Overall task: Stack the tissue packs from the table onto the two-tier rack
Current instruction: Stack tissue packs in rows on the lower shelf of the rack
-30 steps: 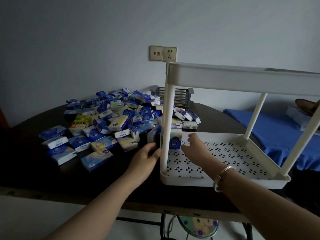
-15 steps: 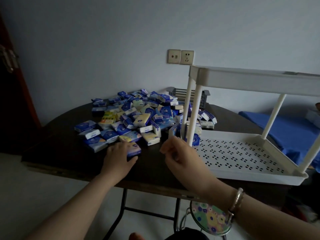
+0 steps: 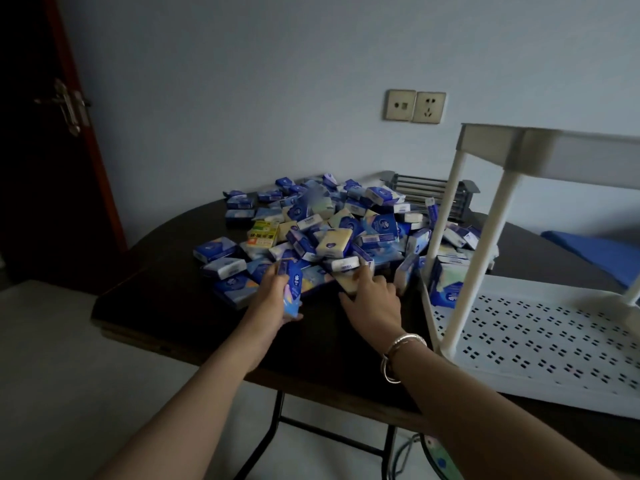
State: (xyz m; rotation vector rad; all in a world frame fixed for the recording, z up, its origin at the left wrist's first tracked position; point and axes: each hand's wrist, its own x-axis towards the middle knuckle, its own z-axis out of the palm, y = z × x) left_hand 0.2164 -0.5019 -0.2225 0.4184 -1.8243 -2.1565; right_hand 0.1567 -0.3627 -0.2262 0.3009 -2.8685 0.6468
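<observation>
now back at the heap after a trip to the rack a second ago, the person gathers the next load. at far left of the frame a dark door (image 3: 41,140) with a metal handle stands beside the pale wall. left of centre, the left hand (image 3: 273,299) has lifted a blue tissue pack (image 3: 290,289) off the dark table (image 3: 166,306), where half a second ago it lay flat on a pack at the heap's near edge; the fingers and thumb curl round the pack, which stands on end. the pile of tissue packs (image 3: 332,230) fills the middle of the frame, unsorted, most of it yet to be moved. just right of centre, the right hand (image 3: 374,299), a bracelet (image 3: 398,355) on its wrist, has come away from the rack and rests on a pale yellow pack (image 3: 348,284) at the near edge of the pile; whether the fingertips pinch it or only press it cannot be told, as the hand covers them. at right, the white two-tier rack (image 3: 519,341) holds a few packs (image 3: 448,285) in the far left corner of its perforated lower shelf. judging by that, the task is at an early stage, with both hands about to carry a pack across. the upper shelf's top surface is out of sight from this angle, the rack is cut off by the right edge, and the dim light blurs the packs' printing.
</observation>
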